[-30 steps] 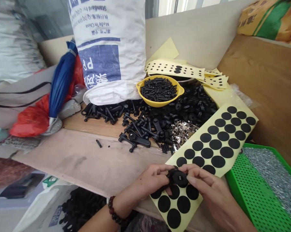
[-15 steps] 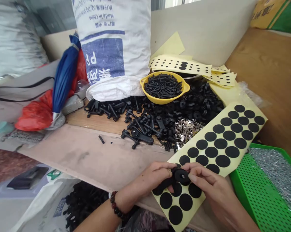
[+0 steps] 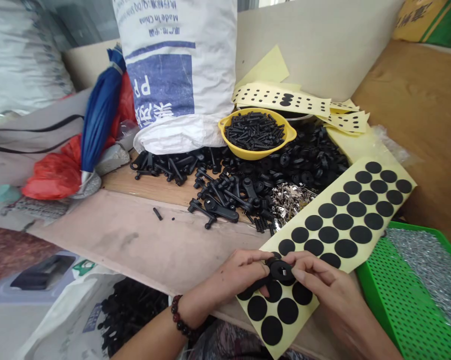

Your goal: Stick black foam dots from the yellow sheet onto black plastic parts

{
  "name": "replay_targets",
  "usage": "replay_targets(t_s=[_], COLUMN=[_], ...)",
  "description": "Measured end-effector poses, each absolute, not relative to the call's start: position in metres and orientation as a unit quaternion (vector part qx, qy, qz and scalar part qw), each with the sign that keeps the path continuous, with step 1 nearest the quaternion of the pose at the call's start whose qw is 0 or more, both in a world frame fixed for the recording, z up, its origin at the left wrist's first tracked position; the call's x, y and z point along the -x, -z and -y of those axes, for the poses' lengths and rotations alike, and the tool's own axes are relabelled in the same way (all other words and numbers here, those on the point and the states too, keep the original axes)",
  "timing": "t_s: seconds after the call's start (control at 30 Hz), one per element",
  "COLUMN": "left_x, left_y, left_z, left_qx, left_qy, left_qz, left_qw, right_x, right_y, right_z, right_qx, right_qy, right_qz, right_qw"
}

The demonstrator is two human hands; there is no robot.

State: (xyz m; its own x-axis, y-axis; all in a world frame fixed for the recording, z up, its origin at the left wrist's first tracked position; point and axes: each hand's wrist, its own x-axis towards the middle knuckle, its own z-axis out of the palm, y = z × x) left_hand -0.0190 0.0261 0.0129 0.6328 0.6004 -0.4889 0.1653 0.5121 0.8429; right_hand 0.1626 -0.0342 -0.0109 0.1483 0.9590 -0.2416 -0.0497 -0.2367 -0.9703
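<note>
Fingers (image 3: 254, 272) of my left hand (image 3: 233, 279) grasp a black part (image 3: 278, 270), a dark length of it running back under my palm, while the fingers of my right hand (image 3: 327, 286) pinch the rim of its round end. A small metal piece (image 3: 284, 272) shows in that end, between my fingertips. Directly below my fingers lies a sheet (image 3: 293, 329) of black dots (image 3: 287, 311), stretching away past my right hand. Beyond my fingers, just beside the sheet, are metal clips (image 3: 290, 198); farther to their left lie black arms (image 3: 225, 192), and well beyond stands a bowl (image 3: 255, 154) of black screws (image 3: 254, 131) near a white sack (image 3: 214, 65). To the right of my fingers, a green basket (image 3: 388, 285) holds silvery bits (image 3: 428, 270). Well left of them, a short rod (image 3: 157, 214) lies on the tabletop (image 3: 128, 245), with a blue umbrella (image 3: 103, 112) farther off. Beads (image 3: 176, 317) circle my left wrist.
</note>
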Motion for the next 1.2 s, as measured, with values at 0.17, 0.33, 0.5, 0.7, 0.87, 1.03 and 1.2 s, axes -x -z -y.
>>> replay_targets(t_s=[0.17, 0.33, 0.5, 0.7, 0.87, 1.03, 1.2], left_x=[0.018, 0.019, 0.018, 0.016, 0.014, 0.009, 0.007], left_y=[-0.013, -0.015, -0.013, 0.001, 0.002, -0.008, -0.006], left_z=[-0.026, -0.026, -0.025, -0.023, -0.021, -0.017, -0.014], left_qx=[-0.475, -0.469, -0.477, -0.493, -0.497, -0.540, -0.558], left_qy=[-0.147, -0.140, -0.146, -0.151, -0.194, -0.224, -0.243], left_qz=[-0.401, -0.405, -0.404, -0.390, -0.388, -0.414, -0.412], left_qw=[0.769, 0.773, 0.767, 0.763, 0.751, 0.698, 0.678], right_x=[-0.163, -0.164, -0.164, -0.164, -0.163, -0.158, -0.155], right_y=[0.009, 0.011, 0.012, 0.019, 0.023, 0.010, -0.001], right_z=[0.034, 0.035, 0.034, 0.035, 0.034, 0.033, 0.033], right_qx=[0.583, 0.592, 0.596, 0.597, 0.595, 0.594, 0.587], right_qy=[-0.531, -0.517, -0.505, -0.482, -0.454, -0.431, -0.439], right_qz=[0.389, 0.404, 0.422, 0.439, 0.458, 0.480, 0.487], right_qw=[0.477, 0.469, 0.459, 0.468, 0.479, 0.482, 0.474])
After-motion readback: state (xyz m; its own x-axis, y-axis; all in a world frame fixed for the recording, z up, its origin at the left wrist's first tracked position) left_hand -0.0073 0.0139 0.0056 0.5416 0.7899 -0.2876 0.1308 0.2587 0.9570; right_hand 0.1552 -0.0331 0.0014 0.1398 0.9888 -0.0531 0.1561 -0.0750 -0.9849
